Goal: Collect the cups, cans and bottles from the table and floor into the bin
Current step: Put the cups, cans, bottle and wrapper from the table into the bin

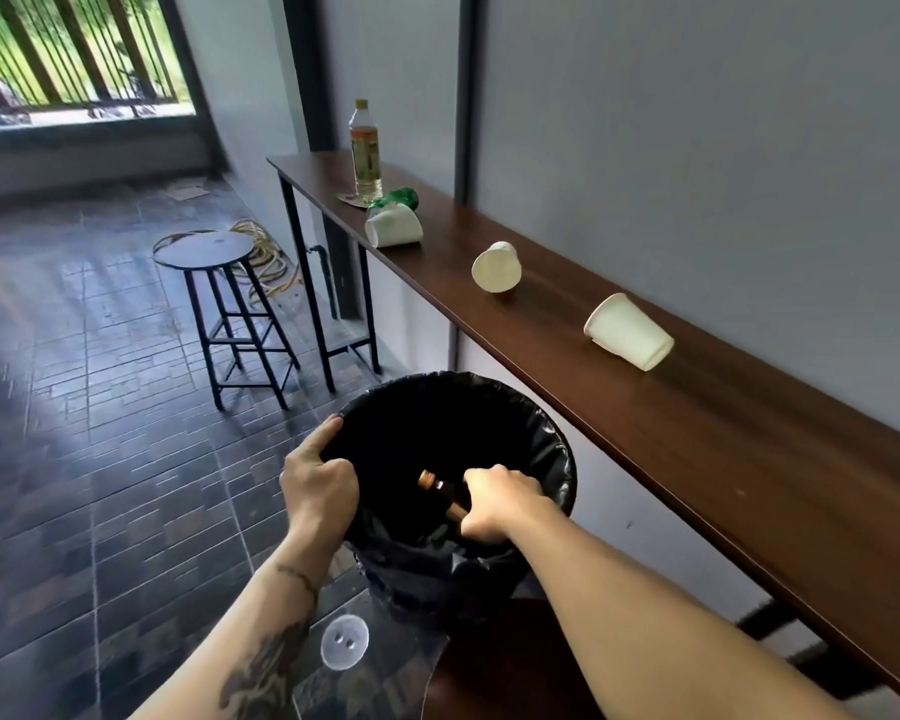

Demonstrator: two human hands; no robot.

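Note:
A round bin [557,449] lined with a black bag stands in front of me. My left hand [318,485] grips its near-left rim. My right hand [494,504] is inside the bin's mouth, closed around a small brown glass bottle [436,485] with a brown cap. On the long dark wooden table [697,433] along the wall lie three white paper cups on their sides: the nearest cup [627,332], the middle cup [497,267] and the far cup [393,226]. Behind the far cup lie a crushed green can [404,197] and an upright clear plastic bottle [366,153].
A black round stool [204,250] stands on the tiled floor left of the table, with a coiled yellow hose [271,262] behind it. A clear plastic lid [344,642] lies on the floor below my left forearm. A barred window fills the far left.

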